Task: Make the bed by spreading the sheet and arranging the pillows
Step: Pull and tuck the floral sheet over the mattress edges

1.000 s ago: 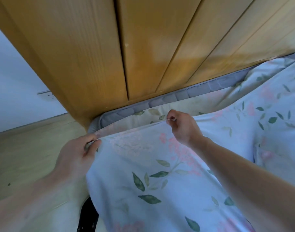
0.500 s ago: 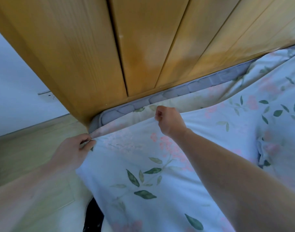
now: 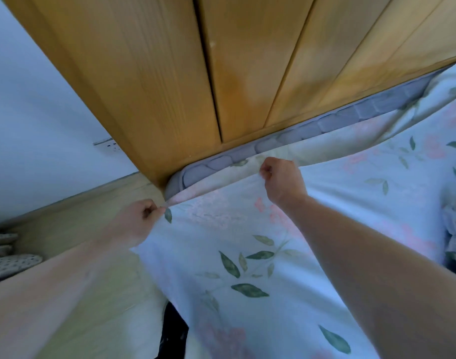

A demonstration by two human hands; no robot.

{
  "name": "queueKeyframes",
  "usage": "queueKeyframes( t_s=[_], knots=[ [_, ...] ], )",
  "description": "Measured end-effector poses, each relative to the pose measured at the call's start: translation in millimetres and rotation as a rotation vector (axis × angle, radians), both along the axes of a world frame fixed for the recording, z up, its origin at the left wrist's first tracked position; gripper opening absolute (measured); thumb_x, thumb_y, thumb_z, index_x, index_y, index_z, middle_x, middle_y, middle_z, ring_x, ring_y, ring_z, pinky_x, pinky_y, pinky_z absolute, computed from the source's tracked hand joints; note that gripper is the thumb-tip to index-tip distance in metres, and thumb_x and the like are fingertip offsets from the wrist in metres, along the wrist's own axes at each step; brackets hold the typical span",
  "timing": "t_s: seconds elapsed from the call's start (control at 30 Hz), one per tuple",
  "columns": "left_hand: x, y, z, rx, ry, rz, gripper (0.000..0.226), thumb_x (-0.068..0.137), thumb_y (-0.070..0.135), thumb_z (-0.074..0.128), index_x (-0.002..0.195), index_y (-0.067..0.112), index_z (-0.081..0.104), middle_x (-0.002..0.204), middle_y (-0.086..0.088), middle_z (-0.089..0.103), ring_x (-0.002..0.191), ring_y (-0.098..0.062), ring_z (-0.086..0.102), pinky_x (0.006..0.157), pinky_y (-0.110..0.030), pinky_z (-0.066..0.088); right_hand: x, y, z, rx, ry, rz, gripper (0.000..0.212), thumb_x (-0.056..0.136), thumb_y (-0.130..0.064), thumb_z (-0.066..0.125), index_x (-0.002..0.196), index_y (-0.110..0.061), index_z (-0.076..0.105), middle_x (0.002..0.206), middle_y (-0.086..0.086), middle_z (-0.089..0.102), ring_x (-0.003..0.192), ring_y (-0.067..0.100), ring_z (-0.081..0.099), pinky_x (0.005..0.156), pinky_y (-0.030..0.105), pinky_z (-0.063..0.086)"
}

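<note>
A pale blue sheet (image 3: 247, 242) printed with green leaves and pink flowers lies over the bed and hangs off its near corner. My left hand (image 3: 136, 221) pinches the sheet's corner just off the mattress corner. My right hand (image 3: 281, 180) grips the sheet's top edge close to the grey quilted mattress (image 3: 221, 161), a short way right of the corner. The edge is stretched taut between both hands. No pillows are in view.
A wooden headboard (image 3: 221, 60) rises directly behind the mattress. A white wall (image 3: 35, 104) with a socket stands to the left, above a pale wood floor (image 3: 74, 229). Slippers (image 3: 9, 257) lie at the left edge. A dark object (image 3: 172, 332) shows under the sheet's hanging edge.
Both hands have carried the sheet's edge up toward the headboard and mattress corner. More slippers and floor show at the left as the view shifted.
</note>
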State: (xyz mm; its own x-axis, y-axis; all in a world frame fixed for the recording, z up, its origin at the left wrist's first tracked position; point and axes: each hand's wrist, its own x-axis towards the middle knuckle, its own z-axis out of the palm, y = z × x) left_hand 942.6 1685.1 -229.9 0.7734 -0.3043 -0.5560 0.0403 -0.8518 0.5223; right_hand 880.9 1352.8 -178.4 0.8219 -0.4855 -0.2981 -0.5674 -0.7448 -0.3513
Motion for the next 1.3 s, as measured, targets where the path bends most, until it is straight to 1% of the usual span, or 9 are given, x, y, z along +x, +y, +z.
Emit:
queueKeyframes(
  t_s=[0.13,0.23,0.33,0.57,0.67,0.77,0.9,1.07,1.3],
  knots=[
    [4.4,28.2,-13.7,0.072,0.267,-0.053,0.043,0.078,0.073,0.055,0.072,0.032,0.065,0.070,0.007,0.067,0.071,-0.019,0.064,0.061,-0.030,0.042,-22.8,22.4,-9.6,0.127,-0.121,-0.035,0.020,0.093,-0.014,0.065,0.111,-0.023,0.067,0.122,-0.001,0.061,0.092,0.022,0.065,0.077,0.036,0.053],
    [-3.9,55.0,-15.2,0.089,0.413,-0.140,0.027,0.068,0.058,0.072,0.090,0.042,0.071,0.098,0.011,0.067,0.095,-0.017,0.064,0.073,-0.029,0.048,-67.2,52.4,-14.1,0.184,-0.081,-0.026,0.032,0.092,-0.017,0.068,0.121,-0.026,0.060,0.130,-0.008,0.048,0.092,0.016,0.062,0.077,0.033,0.051],
    [-18.7,71.3,-23.7,0.190,0.277,-0.324,0.029,0.077,0.048,0.079,0.101,0.043,0.062,0.115,0.018,0.053,0.104,-0.013,0.055,0.084,-0.028,0.043,-118.1,79.5,-22.3,0.232,-0.022,-0.080,0.033,0.089,-0.019,0.071,0.119,-0.026,0.059,0.122,-0.009,0.046,0.088,0.013,0.059,0.077,0.033,0.052],
    [-29.9,33.5,-39.3,-0.025,0.075,-0.106,0.062,0.083,0.036,0.076,0.138,0.030,0.048,0.138,0.011,0.046,0.121,-0.015,0.053,0.094,-0.035,0.050,-153.7,124.8,-32.8,0.276,0.109,-0.074,0.050,0.084,-0.044,0.073,0.126,-0.035,0.047,0.113,-0.016,0.037,0.096,0.017,0.056,0.072,0.033,0.047],
    [-22.0,14.2,-37.5,0.016,0.027,-0.212,0.031,0.094,0.031,0.065,0.120,0.014,0.065,0.127,0.001,0.061,0.118,-0.022,0.055,0.096,-0.033,0.046,-134.2,125.2,-30.8,0.293,0.015,-0.074,0.060,0.088,-0.041,0.069,0.139,-0.037,0.037,0.113,-0.012,0.046,0.083,0.017,0.060,0.066,0.035,0.046],
    [-16.2,15.7,-28.8,0.044,0.017,-0.270,0.012,0.099,0.030,0.056,0.096,0.019,0.059,0.095,-0.001,0.064,0.090,-0.025,0.056,0.072,-0.035,0.043,-98.3,113.9,-29.9,0.302,-0.022,-0.087,0.065,0.092,-0.036,0.064,0.147,-0.039,0.029,0.090,-0.014,0.059,0.073,0.014,0.061,0.064,0.037,0.049],
    [-5.3,37.9,-23.8,0.060,-0.045,-0.279,0.023,0.100,0.034,0.055,0.079,0.029,0.047,0.068,0.008,0.055,0.066,-0.013,0.053,0.056,-0.031,0.034,-51.4,98.8,-30.3,0.219,0.139,0.021,0.038,0.095,-0.043,0.058,0.132,-0.038,0.051,0.088,-0.001,0.071,0.086,0.029,0.067,0.069,0.038,0.051],
    [0.2,57.7,-26.5,0.000,-0.046,-0.212,0.029,0.097,0.046,0.055,0.074,0.030,0.047,0.061,0.003,0.054,0.062,-0.017,0.055,0.059,-0.040,0.046,-27.3,90.0,-23.3,0.117,0.273,0.201,0.013,0.098,-0.037,0.053,0.103,-0.031,0.062,0.097,0.002,0.068,0.084,0.030,0.063,0.067,0.034,0.049],
    [9.1,60.7,-37.6,-0.016,-0.118,-0.137,0.038,0.098,0.051,0.055,0.069,0.029,0.044,0.055,0.006,0.047,0.055,-0.017,0.049,0.052,-0.035,0.037,19.4,95.3,-9.3,0.118,-0.026,0.154,0.013,0.099,-0.026,0.053,0.091,-0.024,0.064,0.089,0.006,0.068,0.082,0.034,0.061,0.065,0.036,0.047]
  ],
)
